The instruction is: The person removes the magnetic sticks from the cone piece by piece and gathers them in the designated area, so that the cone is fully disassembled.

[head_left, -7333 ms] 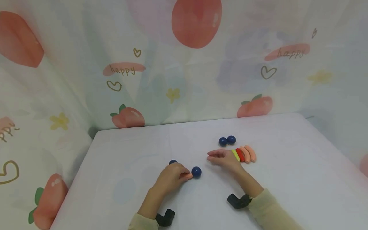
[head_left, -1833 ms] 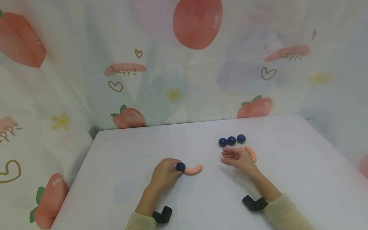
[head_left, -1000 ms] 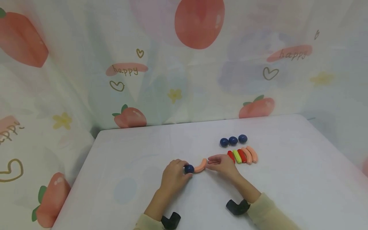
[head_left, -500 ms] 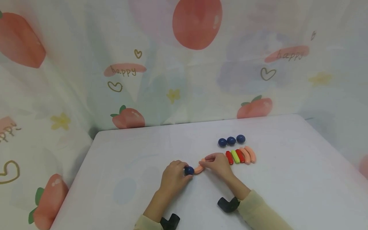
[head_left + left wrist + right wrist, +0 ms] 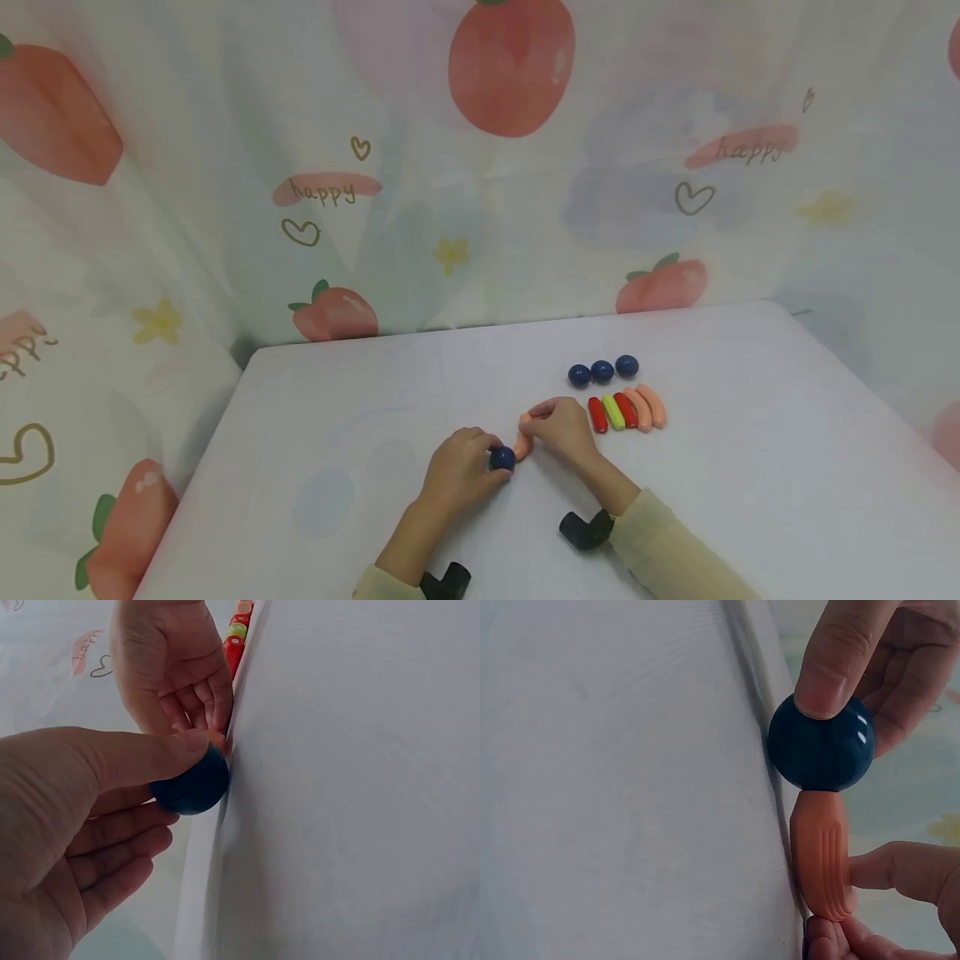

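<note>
My left hand (image 5: 459,473) pinches a glossy blue ball (image 5: 502,458) between thumb and fingers, near the middle of the table. Against that ball stands one end of a curved orange stick (image 5: 821,851), grooved along its side in the right wrist view. My right hand (image 5: 566,429) pinches the stick near its other end, thumb on one side and fingertips at the tip. In the left wrist view the blue ball (image 5: 191,784) and the fingers hide most of the stick.
Three blue balls (image 5: 602,372) sit in a row at the back right of the white table (image 5: 360,400). Just in front lie a red stick (image 5: 597,415), a lime stick (image 5: 613,412), another red stick and two curved orange sticks (image 5: 651,405), side by side. A printed curtain (image 5: 420,167) hangs behind.
My right hand has come left from the row of sticks and taken hold of the curved stick, which has swung steeper. The ball shifted slightly right. A third ball has joined the back row.
</note>
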### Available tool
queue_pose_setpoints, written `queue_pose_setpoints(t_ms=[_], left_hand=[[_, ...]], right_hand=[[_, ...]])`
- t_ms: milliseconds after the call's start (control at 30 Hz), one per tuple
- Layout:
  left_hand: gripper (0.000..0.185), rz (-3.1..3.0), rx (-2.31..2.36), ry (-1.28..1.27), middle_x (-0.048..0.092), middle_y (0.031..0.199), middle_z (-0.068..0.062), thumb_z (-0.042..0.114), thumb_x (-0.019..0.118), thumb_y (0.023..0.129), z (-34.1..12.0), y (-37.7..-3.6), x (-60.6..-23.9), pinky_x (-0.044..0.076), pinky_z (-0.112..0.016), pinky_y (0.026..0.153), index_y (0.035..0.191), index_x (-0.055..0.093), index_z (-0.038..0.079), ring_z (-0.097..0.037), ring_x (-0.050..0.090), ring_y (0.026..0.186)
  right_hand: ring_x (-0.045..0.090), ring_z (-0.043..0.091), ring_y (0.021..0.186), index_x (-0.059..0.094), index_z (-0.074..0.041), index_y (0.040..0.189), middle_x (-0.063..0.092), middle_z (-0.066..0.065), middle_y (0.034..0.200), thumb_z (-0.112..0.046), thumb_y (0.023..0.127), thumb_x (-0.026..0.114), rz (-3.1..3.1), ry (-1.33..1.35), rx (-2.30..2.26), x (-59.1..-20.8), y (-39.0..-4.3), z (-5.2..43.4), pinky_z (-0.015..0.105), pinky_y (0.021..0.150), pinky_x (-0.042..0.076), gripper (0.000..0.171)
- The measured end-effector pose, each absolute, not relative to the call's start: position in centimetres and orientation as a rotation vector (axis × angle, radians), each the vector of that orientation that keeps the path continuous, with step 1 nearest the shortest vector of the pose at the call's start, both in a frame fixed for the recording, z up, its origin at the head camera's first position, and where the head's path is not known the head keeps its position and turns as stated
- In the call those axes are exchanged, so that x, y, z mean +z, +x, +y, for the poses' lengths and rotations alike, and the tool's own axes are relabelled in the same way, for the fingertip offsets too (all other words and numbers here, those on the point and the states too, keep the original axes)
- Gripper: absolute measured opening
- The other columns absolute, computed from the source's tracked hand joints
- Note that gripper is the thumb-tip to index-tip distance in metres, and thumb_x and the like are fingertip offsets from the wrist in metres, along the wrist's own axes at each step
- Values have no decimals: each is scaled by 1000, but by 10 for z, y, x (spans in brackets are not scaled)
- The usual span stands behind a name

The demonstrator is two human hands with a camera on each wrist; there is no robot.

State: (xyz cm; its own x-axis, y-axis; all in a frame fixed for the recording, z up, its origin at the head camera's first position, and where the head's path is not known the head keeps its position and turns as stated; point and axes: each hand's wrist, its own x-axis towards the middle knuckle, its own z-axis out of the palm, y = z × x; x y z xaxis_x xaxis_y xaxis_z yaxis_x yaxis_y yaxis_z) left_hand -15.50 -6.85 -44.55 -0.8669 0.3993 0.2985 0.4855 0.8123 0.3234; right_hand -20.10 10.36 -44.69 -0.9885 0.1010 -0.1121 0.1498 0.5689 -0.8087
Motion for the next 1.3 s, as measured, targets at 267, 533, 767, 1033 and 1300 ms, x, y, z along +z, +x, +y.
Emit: queue_pose_setpoints(t_ms=[267,533,767,1033,1300], left_hand=[[28,-2781,-636,-772,64,86,2,26,80,69,-69,-155,-444,47,-25,74,89,70,10,-13,59,84],[25,-2803,-691,-802,64,86,4,25,78,70,-70,-156,-442,47,-25,76,89,70,10,-12,58,85],[26,-2856,-693,-786,64,87,4,26,78,71,-70,-156,-440,47,-24,75,90,70,11,-11,58,85],[28,-2909,-741,-690,64,85,3,25,79,70,-67,-163,-439,47,-25,73,92,71,9,-11,58,82],[28,-2972,-727,-553,65,87,1,24,79,72,-49,-183,-438,48,-26,72,94,71,9,-13,58,82]], right_hand=[[54,18,70,70,-1,84,63,3,73,-15,73,75,2730,227,-1422,-447,-206,99,26,59,46,19],[55,19,72,70,-2,85,64,4,75,-16,75,75,2728,241,-1416,-447,-206,97,26,61,48,19],[56,19,74,70,-2,88,65,5,78,-16,75,74,2706,243,-1441,-447,-208,100,29,66,50,19],[56,19,77,69,-2,96,65,5,84,-18,78,72,2702,181,-1422,-434,-204,127,29,66,50,24],[56,23,84,67,0,102,65,11,93,-22,80,71,2746,176,-1442,-409,-198,162,27,64,49,31]])
